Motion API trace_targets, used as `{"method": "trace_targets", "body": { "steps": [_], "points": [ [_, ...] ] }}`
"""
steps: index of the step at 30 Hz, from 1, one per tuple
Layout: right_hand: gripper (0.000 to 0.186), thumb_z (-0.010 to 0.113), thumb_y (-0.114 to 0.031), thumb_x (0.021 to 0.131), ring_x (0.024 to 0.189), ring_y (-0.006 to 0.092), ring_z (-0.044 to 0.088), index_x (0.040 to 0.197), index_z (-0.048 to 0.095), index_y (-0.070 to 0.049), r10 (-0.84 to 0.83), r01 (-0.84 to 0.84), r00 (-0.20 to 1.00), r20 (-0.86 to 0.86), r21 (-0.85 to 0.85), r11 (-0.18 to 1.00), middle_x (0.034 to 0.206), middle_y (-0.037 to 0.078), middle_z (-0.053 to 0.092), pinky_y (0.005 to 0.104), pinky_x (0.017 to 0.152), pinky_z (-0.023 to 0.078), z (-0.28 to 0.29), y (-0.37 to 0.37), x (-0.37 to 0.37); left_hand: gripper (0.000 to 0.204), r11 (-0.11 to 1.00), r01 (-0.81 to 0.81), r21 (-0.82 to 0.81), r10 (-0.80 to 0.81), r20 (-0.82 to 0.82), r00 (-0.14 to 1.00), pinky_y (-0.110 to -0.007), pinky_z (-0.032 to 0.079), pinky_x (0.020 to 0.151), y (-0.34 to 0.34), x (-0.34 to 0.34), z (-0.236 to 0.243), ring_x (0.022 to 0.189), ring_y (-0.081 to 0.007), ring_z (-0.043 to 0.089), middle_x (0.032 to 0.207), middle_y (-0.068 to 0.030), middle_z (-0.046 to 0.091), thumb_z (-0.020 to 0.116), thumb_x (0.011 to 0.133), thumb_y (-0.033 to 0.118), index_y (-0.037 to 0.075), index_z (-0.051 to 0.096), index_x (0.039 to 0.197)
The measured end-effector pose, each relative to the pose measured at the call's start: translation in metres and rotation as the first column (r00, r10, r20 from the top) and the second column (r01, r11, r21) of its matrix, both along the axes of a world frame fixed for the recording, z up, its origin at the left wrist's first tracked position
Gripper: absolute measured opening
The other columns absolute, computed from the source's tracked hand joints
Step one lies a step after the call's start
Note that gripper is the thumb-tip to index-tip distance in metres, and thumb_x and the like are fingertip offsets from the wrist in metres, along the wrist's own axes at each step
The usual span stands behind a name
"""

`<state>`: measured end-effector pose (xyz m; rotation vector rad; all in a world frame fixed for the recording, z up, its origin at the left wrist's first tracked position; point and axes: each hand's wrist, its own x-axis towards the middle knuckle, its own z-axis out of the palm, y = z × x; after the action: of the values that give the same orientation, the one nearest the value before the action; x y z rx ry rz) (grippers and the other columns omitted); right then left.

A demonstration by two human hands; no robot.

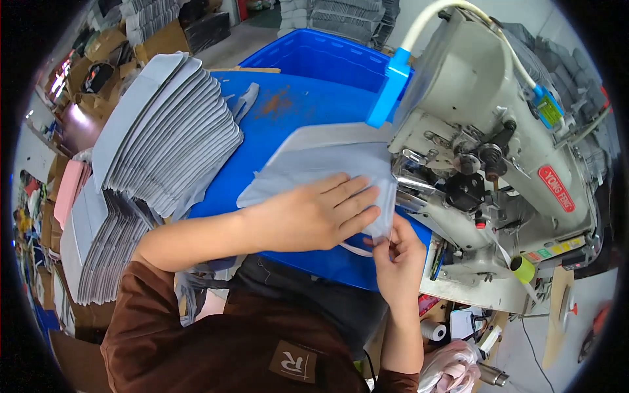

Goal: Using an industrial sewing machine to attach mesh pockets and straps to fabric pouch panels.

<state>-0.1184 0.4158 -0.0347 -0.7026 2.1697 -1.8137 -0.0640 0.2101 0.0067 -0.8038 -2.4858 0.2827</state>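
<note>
On the blue table [304, 105], just left of the sewing machine [458, 85], a pale grey fabric piece [314, 157], seemingly layered, its right edge close up against the machine's working end. Across its near part, the left hand [325, 213], palm down, fingers stretched out and slightly parted over the cloth. At its near right corner, the right hand [401, 255], thumb and fingers pinched together on the cloth edge. Between the hands, on the near side, a narrow white strip [357, 249]; impossible to tell whether joined to the piece.

Judging by this, sewing of one piece in hand and not yet done: cloth at the machine, both hands on it, any stitches too small to make out.

Farther left, a large fanned stack [170, 131] of similar grey pieces, with a lower stack [111, 249] nearer; finished or waiting, impossible to tell. Beyond the table's far edge, a blue bin [308, 49].
</note>
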Motion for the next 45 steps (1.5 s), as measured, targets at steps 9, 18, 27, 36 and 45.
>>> {"method": "trace_targets", "body": {
  "steps": [9,18,27,36,45],
  "points": [
    [0.032,0.052,0.011,0.089,0.093,0.0150,0.071,0.120,0.057,0.005,-0.002,0.002,1.000,-0.007,0.044,0.999,0.100,0.013,0.074,0.0267,0.079,0.056,0.007,-0.015,-0.027,0.043,1.000,0.021,-0.011,-0.021,-0.089,0.996,-0.031,0.051,0.084,-0.024,-0.032,-0.004,0.102,-0.0212,0.062,0.116,-0.0087,0.061,0.058,0.085,0.017,0.008,0.059,0.128],
    [0.017,0.053,0.004,0.093,0.075,0.0104,0.066,0.108,0.060,0.004,-0.036,0.092,0.978,-0.206,0.271,0.958,0.091,0.013,0.074,0.0252,0.066,0.052,0.018,-0.021,-0.028,0.043,0.993,-0.001,-0.117,-0.005,-0.053,0.999,-0.030,0.043,0.050,-0.028,-0.040,0.004,0.054,-0.0176,0.059,0.061,-0.0013,0.058,0.060,0.082,0.020,0.000,0.068,0.119],
    [0.013,0.059,-0.001,0.088,0.061,0.0192,0.059,0.101,0.062,0.002,-0.060,0.156,0.951,-0.302,0.304,0.940,0.074,0.017,0.064,0.0331,0.058,0.047,0.024,-0.023,-0.026,0.046,0.924,-0.345,0.164,0.328,0.123,0.937,-0.026,0.042,0.049,0.071,-0.028,-0.007,0.057,-0.0151,0.060,0.062,-0.0055,0.062,0.061,0.074,0.014,-0.015,0.065,0.109],
    [0.011,0.061,-0.001,0.089,0.065,0.0186,0.059,0.099,0.059,0.003,-0.167,0.211,0.913,-0.372,0.080,0.974,0.071,0.016,0.060,0.0354,0.062,0.048,0.011,-0.018,-0.019,0.034,0.801,-0.458,0.385,0.442,0.134,0.887,-0.027,0.044,0.050,0.100,-0.048,-0.001,0.061,-0.0161,0.062,0.063,-0.0066,0.060,0.065,0.065,0.015,-0.007,0.063,0.091],
    [0.022,0.053,-0.001,0.098,0.096,0.0091,0.058,0.120,0.055,0.002,-0.017,0.043,0.983,0.182,-0.142,0.989,0.105,0.003,0.064,0.0230,0.086,0.045,-0.016,0.013,0.015,0.062,0.496,-0.065,0.866,-0.193,0.183,0.964,-0.050,0.042,0.102,0.058,0.016,-0.039,0.123,-0.0388,0.051,0.135,-0.0178,0.052,0.077,0.073,0.028,-0.001,0.051,0.121]
  ]
}}
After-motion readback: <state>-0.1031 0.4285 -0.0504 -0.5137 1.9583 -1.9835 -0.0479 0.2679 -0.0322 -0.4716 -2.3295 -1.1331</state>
